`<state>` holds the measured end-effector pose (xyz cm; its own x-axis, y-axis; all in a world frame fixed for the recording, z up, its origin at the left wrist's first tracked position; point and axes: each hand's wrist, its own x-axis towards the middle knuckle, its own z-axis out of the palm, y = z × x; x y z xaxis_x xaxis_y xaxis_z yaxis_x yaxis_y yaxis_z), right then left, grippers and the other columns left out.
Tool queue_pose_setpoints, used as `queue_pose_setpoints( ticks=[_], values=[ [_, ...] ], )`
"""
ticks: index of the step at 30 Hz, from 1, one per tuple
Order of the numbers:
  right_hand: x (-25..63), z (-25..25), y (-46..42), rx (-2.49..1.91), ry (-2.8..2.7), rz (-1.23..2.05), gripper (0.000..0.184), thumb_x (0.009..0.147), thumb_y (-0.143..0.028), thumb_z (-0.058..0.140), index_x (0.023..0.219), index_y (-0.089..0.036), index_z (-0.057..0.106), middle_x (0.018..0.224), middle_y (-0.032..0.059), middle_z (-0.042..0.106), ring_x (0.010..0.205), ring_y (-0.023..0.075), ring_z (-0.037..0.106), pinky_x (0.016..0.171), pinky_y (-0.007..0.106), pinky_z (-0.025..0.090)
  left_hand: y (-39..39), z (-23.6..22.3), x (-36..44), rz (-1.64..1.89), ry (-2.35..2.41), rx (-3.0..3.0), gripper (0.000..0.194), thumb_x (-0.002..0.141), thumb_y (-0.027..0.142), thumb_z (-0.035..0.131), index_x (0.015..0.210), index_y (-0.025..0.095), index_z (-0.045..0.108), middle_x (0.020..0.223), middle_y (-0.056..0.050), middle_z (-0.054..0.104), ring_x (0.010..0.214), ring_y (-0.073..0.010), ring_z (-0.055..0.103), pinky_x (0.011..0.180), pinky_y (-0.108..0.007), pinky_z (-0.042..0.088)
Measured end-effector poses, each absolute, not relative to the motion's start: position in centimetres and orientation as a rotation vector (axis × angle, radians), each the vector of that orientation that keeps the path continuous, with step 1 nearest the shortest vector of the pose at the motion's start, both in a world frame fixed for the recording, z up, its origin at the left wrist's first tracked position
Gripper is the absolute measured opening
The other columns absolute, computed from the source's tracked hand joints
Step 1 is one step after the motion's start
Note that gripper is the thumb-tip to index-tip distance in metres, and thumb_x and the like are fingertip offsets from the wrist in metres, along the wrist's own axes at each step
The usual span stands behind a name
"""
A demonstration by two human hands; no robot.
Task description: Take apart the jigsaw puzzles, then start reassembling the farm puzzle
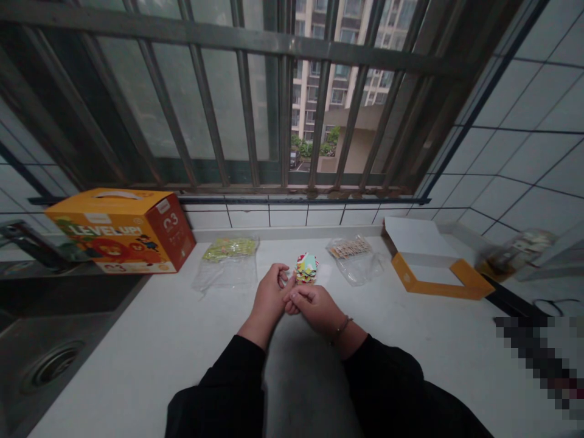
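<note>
Two clear plastic bags flank the stack of colourful printed pieces (306, 269): the left bag (224, 274) holds green-and-yellow pieces, the right bag (354, 261) beige ones. Farther left of the stack sits a closed orange cardboard box (121, 231); farther right, an open orange-and-white box tray (433, 261). The squat stack shows no clear long axis and lies just beyond the left hand (269, 295) and right hand (312, 307). Their fingers press together, right over left; any pinched item cannot be told.

I'm watching an orange LEVEL UP! box (121, 231) sitting upper left on the desk (137, 365), a steel sink (45, 365) lower left, and an opened orange carton (433, 261) at right, beneath a barred window (283, 91).
</note>
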<state>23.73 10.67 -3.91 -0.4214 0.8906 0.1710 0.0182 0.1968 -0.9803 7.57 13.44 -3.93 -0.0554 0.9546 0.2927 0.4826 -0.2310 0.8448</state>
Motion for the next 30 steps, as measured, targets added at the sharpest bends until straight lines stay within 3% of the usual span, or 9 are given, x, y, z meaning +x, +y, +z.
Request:
queue_pose_setpoints(
  ticks=[4,9,16,21,26,30],
  values=[
    [23.6,-3.9,10.4,-0.827,-1.716,1.421,0.056,0.1,-0.068,0.062,0.09,-0.017,0.081,0.082,0.0085,0.081,0.073,0.0187,0.077,0.073,0.032,0.063,13.7,-4.2,7.5,1.219,1.537,1.764,0.025,0.088,0.033,0.071,0.11,0.024,0.066,0.084,0.002,0.066,0.07,-0.0171,0.06,0.068,-0.03,0.047],
    [24.0,-4.3,11.2,-0.986,-1.565,1.254,0.055,0.101,-0.065,0.06,0.094,-0.016,0.082,0.085,0.0098,0.082,0.075,0.0199,0.077,0.074,0.033,0.062,13.1,-3.5,7.5,1.217,1.575,1.787,0.025,0.096,0.039,0.068,0.116,0.023,0.065,0.09,-0.001,0.07,0.075,-0.0186,0.063,0.071,-0.031,0.049],
    [25.2,-4.0,12.1,-1.273,-1.843,0.822,0.038,0.105,-0.044,0.061,0.083,-0.022,0.081,0.082,0.0041,0.082,0.08,0.0204,0.075,0.077,0.029,0.054,12.8,-3.3,7.7,1.149,1.594,1.801,0.018,0.097,0.026,0.061,0.114,0.023,0.067,0.085,-0.001,0.072,0.075,-0.0202,0.068,0.072,-0.031,0.05],
    [25.7,-3.8,12.8,-1.189,-1.915,0.639,0.025,0.103,-0.028,0.06,0.092,-0.024,0.081,0.106,0.0046,0.084,0.103,0.0215,0.076,0.094,0.031,0.052,13.0,-3.7,7.7,1.146,1.6,1.809,0.017,0.098,0.026,0.061,0.114,0.022,0.066,0.09,-0.003,0.075,0.079,-0.0208,0.069,0.076,-0.032,0.053],
    [25.9,-3.5,12.9,-1.227,-1.835,0.453,0.021,0.102,-0.027,0.061,0.09,-0.023,0.077,0.094,0.0056,0.08,0.095,0.0228,0.071,0.09,0.034,0.051,13.3,-4.2,7.6,1.159,1.598,1.834,0.014,0.096,0.022,0.061,0.109,0.021,0.067,0.102,-0.006,0.075,0.088,-0.0213,0.07,0.085,-0.035,0.055],
    [26.2,-3.2,13.2,-1.236,-1.759,0.259,0.024,0.105,-0.03,0.056,0.088,-0.023,0.072,0.094,0.0075,0.075,0.098,0.0251,0.066,0.097,0.039,0.049,13.4,-4.5,7.6,1.157,1.583,1.872,0.011,0.094,0.02,0.063,0.103,0.021,0.068,0.106,-0.008,0.073,0.094,-0.0227,0.07,0.09,-0.037,0.056]
  ],
)
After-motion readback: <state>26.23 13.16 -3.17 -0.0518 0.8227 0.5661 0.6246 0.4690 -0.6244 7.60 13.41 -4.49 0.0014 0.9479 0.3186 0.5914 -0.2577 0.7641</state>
